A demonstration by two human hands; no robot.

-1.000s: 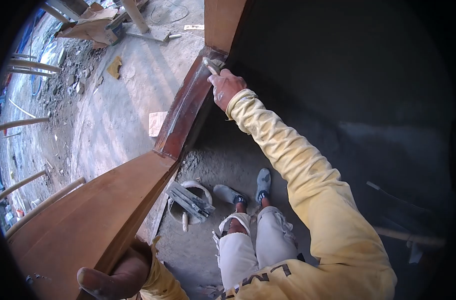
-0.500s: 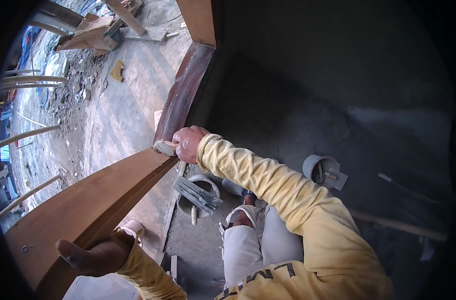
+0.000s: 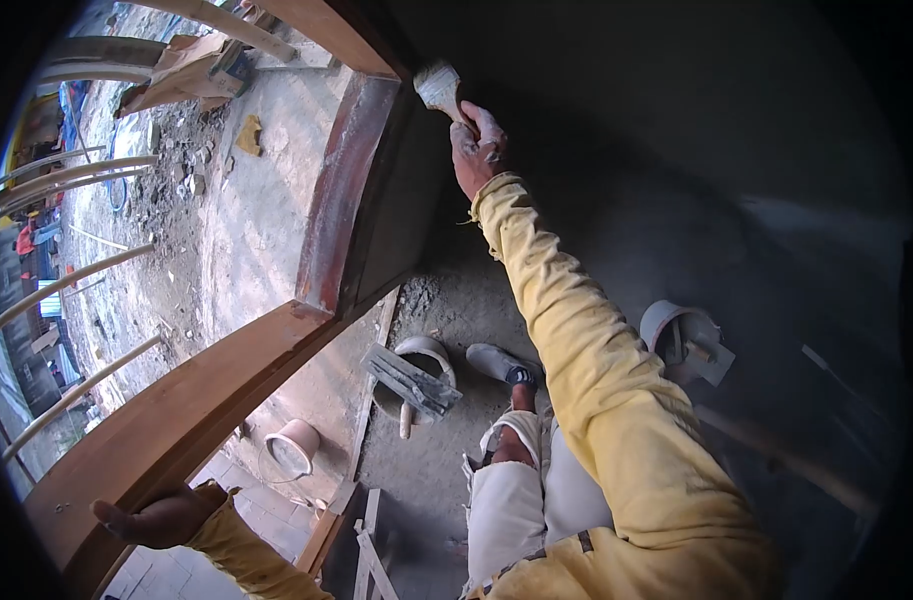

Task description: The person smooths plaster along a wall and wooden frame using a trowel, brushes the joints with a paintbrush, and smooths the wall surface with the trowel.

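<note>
Your right hand [image 3: 476,150] is raised high, fist clenched around the handle of a paintbrush [image 3: 441,88]. The bristles point up and left, right at the inner edge of the wooden frame [image 3: 341,190], near its top corner; whether the bristles touch the wood, cannot tell. The reddish-brown upright of the frame runs down from there to a joint with the lighter lower beam [image 3: 186,410].

Your left hand [image 3: 161,520] is low at bottom left, fingers curled over the lower edge of that beam, gripping it, thumb sticking out to the left.

Both arms are in yellow sleeves [image 3: 586,350]. Your white trousers [image 3: 521,500] and a grey shoe [image 3: 501,365] show below.

On the floor below: a round bucket [image 3: 416,375] with flat tools lying across its rim, just left of the shoe. A smaller pale bucket [image 3: 291,450] sits further left, below the beam. Another round container [image 3: 686,335] sits right of your arm, partly in shadow.

Through the frame: bare concrete ground [image 3: 246,220], rubble, thin poles [image 3: 66,280] on the left.
</note>
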